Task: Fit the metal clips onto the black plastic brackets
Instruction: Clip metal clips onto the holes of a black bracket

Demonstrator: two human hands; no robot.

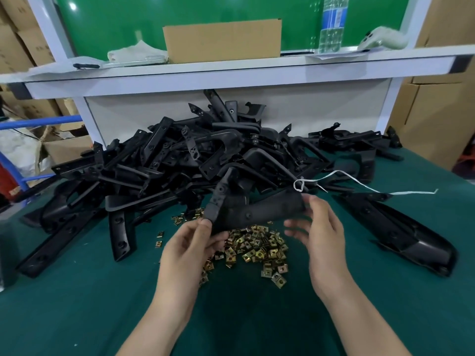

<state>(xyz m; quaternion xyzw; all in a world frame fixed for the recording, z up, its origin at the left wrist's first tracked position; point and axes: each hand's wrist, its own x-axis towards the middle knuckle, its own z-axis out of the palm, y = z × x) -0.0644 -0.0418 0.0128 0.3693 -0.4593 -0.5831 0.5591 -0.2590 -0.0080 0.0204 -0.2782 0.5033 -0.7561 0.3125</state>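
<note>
Green-covered table [77, 291] below a white shelf [231, 73], with a large heap of black plastic brackets [180, 155] at the far side and a loose heap of metal clips [257, 247] nearer. The held bracket [252, 211] is raised above the clips. The left hand [190, 242] pinches its near-left end, and the right hand [318, 227], fingers loosely spread, touches its right end and carries no clip. No clip shows on this bracket. Judged progress: fitting not yet begun on this part, and most of the heap apparently remains. A lone bracket [401, 232] lies apart at right, its clips indiscernible.
</note>
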